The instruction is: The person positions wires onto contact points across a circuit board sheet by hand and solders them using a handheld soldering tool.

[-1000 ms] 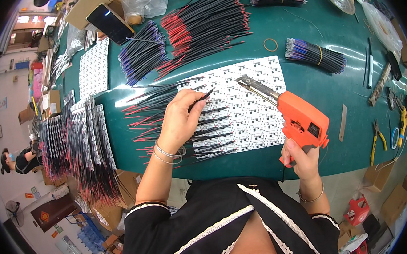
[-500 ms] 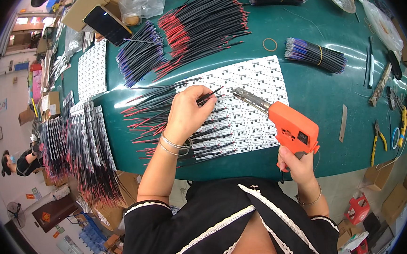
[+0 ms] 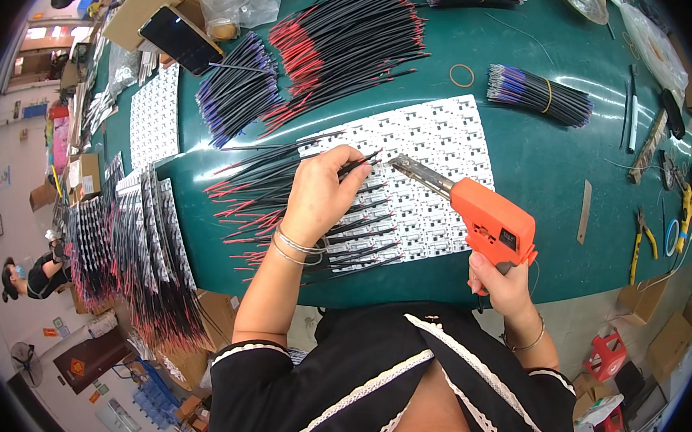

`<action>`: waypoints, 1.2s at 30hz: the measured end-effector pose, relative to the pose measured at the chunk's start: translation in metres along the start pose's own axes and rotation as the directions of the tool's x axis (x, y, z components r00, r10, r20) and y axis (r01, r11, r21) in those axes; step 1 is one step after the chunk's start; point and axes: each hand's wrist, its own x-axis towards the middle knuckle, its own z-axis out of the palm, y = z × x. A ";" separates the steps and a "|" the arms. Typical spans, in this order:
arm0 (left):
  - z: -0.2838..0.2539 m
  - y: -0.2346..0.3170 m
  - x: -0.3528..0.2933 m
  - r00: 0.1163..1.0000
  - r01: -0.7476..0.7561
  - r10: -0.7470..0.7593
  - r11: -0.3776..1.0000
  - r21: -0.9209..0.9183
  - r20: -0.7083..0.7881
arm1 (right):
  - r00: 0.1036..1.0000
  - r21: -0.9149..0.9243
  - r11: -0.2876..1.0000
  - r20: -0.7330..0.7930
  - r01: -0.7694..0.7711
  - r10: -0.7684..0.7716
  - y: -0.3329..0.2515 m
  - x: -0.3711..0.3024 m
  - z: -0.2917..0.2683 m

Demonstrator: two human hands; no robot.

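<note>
In my right hand (image 3: 503, 282) is an orange soldering gun (image 3: 490, 218), its handle wrapped by my fingers. Its metal nose points up and left over a white circuit board panel (image 3: 447, 143) printed with rows of small black parts. My left hand (image 3: 322, 189) pinches a thin black wire (image 3: 370, 158) between thumb and fingers, the wire's end lying over the panel. A small gap shows between the gun's tip and that wire end. Several black wires with red ends (image 3: 239, 192) fan out leftward from the panel, partly hidden under my left hand and forearm.
Loose red-ended wires (image 3: 358, 40) and purple-ended wires (image 3: 238, 92) lie at the back, with a banded bundle (image 3: 539, 95) to the right. A phone (image 3: 180, 40) leans at the back left. Wired panels (image 3: 138, 258) hang over the left edge. Yellow-handled pliers (image 3: 643, 245) lie right.
The soldering gun has shifted slightly left, and its tip is a little lower and closer to the wire in my left hand. My left hand stays almost in place.
</note>
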 end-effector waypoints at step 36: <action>-0.001 -0.007 0.010 0.991 -0.062 0.053 0.995 0.076 0.125 | 0.999 -0.012 0.999 0.007 -0.034 0.034 0.001 -0.001 0.000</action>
